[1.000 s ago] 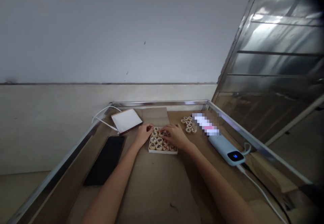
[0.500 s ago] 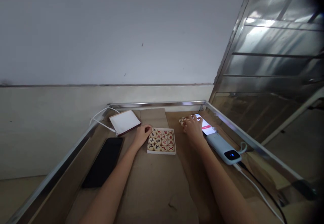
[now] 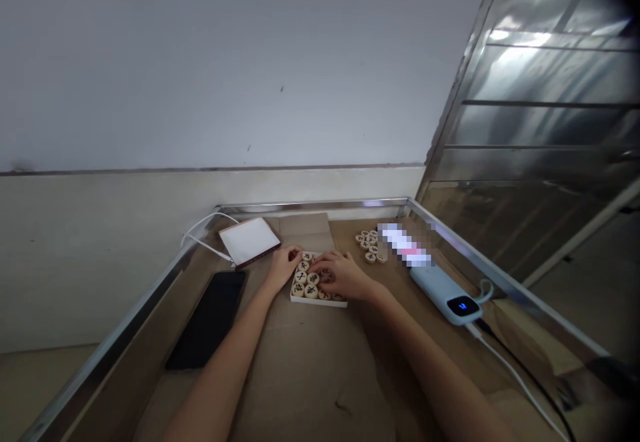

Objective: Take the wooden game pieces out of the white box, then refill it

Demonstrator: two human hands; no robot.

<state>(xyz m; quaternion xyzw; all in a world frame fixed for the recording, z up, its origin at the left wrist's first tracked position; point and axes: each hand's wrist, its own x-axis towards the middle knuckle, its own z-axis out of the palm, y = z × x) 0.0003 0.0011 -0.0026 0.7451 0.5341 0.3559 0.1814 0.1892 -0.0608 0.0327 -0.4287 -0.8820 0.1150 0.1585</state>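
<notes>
A shallow white box (image 3: 318,301) holds rows of round wooden pieces with black and red characters. My left hand (image 3: 286,266) rests at the box's upper left corner, its fingers curled together at the rim. Over the right part of the box is my right hand (image 3: 344,275), fingers bent down onto the pieces and hiding several of them; whether it grips one cannot be made out. Several loose round pieces (image 3: 370,245) with black characters lie in a cluster to the right, beside a lit phone (image 3: 404,245).
A white-topped box lid (image 3: 250,240) with a white cable lies at the back left. Nearer is a dark phone (image 3: 207,320). A light blue power bank (image 3: 443,293) with cables lies on the right. Metal rails edge the cardboard-covered table (image 3: 310,375).
My right hand has moved left from the loose pieces by the lit phone to the box, uncovering the cluster. My left hand has stayed at the box's corner.
</notes>
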